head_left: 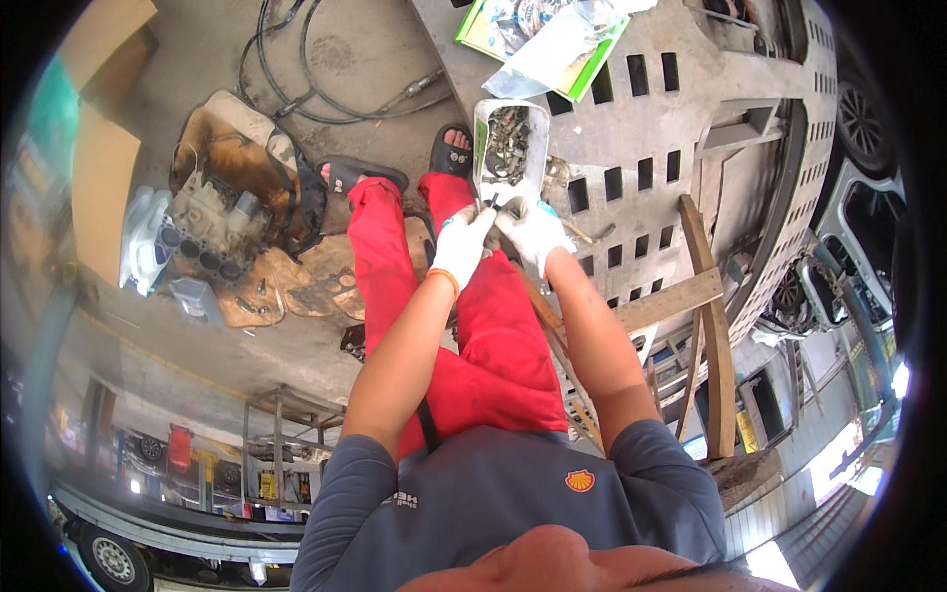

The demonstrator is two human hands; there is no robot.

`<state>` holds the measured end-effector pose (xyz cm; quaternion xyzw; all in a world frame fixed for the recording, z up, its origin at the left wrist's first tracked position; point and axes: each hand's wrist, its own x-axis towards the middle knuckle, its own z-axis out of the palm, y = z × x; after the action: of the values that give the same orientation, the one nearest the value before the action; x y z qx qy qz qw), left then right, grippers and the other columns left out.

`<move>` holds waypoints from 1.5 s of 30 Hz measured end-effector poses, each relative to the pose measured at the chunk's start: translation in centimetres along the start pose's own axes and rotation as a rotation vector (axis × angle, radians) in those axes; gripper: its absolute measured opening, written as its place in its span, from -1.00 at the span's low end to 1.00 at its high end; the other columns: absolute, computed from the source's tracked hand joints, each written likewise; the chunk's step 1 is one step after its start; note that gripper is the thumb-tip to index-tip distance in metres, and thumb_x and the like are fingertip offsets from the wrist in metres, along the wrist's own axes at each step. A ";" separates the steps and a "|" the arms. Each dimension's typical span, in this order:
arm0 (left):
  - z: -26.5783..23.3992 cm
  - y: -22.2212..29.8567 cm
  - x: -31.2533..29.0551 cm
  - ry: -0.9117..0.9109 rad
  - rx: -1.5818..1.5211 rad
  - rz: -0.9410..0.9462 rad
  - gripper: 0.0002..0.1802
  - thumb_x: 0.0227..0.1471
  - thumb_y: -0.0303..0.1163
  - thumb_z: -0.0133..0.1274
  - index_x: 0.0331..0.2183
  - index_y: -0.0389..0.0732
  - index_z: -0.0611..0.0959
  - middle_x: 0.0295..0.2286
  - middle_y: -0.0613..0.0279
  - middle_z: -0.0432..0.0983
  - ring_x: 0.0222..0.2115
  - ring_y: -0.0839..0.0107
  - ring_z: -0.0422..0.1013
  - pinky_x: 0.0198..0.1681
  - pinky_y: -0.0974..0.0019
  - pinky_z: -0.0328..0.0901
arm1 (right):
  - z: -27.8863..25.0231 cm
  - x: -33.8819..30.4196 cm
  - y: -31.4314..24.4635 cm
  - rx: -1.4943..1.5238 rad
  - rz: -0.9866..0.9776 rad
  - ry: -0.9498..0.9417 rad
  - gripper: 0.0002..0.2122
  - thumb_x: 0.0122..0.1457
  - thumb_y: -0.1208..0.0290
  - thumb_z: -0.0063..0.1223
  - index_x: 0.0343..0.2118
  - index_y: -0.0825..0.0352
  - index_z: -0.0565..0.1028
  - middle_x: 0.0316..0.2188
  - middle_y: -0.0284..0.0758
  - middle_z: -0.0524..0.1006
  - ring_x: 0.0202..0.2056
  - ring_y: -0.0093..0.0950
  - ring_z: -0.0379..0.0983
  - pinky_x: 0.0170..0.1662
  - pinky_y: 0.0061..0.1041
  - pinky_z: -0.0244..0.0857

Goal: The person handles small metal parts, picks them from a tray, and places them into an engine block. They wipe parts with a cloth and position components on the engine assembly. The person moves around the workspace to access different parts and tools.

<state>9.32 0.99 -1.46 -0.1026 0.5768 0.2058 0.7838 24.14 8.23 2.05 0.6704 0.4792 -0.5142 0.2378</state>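
My left hand (462, 242), in a white glove, has its fingers pinched together just in front of a white plastic container. A small dark part (493, 201) shows at those fingertips, too small to name. Close beside it, my right hand (536, 233), gloved too, curls its fingers by the container's near edge; what it may hold is hidden. The white container (540, 148) is a cut-open tub with many small metal pieces (509, 135) in it, like bolts and fittings. It lies on a grey metal surface with rectangular slots (614, 185).
A green-edged box (604, 74) with plastic bags sits beyond the tub. At left lie an engine block (219, 232), stained cardboard (330, 266) and a black cable (306, 59) on the floor. Wooden beams (681, 299) stand at right. A thin stick-like tool (580, 233) lies near my right hand.
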 end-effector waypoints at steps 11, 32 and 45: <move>-1.7 1.7 -3.2 -0.123 0.118 -0.103 -0.67 0.25 -0.11 0.15 -0.24 -0.22 0.65 -0.45 0.33 0.62 -0.54 0.59 0.51 -0.56 0.52 0.31 | 0.0 1.0 0.2 -0.245 0.062 0.087 -0.58 0.32 0.04 0.00 0.06 0.23 0.55 -0.04 -0.03 0.61 0.01 -0.06 0.54 0.08 -0.17 0.40; -14.2 0.1 -50.4 -0.044 -0.494 0.449 -0.64 0.32 -0.23 0.05 0.03 -0.23 0.59 -0.21 0.24 0.68 -0.38 0.53 0.57 -0.40 0.50 0.34 | 4.1 -36.4 -26.6 0.268 -0.524 -0.730 -0.69 0.37 0.29 0.11 0.02 0.41 0.55 -0.19 -0.32 0.62 -0.25 -0.59 0.53 -0.18 -0.55 0.43; -9.8 -10.4 -63.5 0.157 -1.036 1.088 -0.49 0.36 -0.21 -0.08 0.21 -0.28 0.46 0.04 0.12 0.58 -0.09 0.28 0.57 -0.22 0.43 0.43 | 6.3 -48.7 -36.7 -0.216 -0.782 -1.110 -0.69 0.40 0.30 0.04 0.05 0.41 0.48 -0.27 -0.38 0.58 -0.38 -0.65 0.45 -0.32 -0.63 0.36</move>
<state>-10.41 -25.15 54.76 -0.1732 0.4298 0.8008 0.3795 -11.93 -0.58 50.82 0.0581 0.5415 -0.7790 0.3107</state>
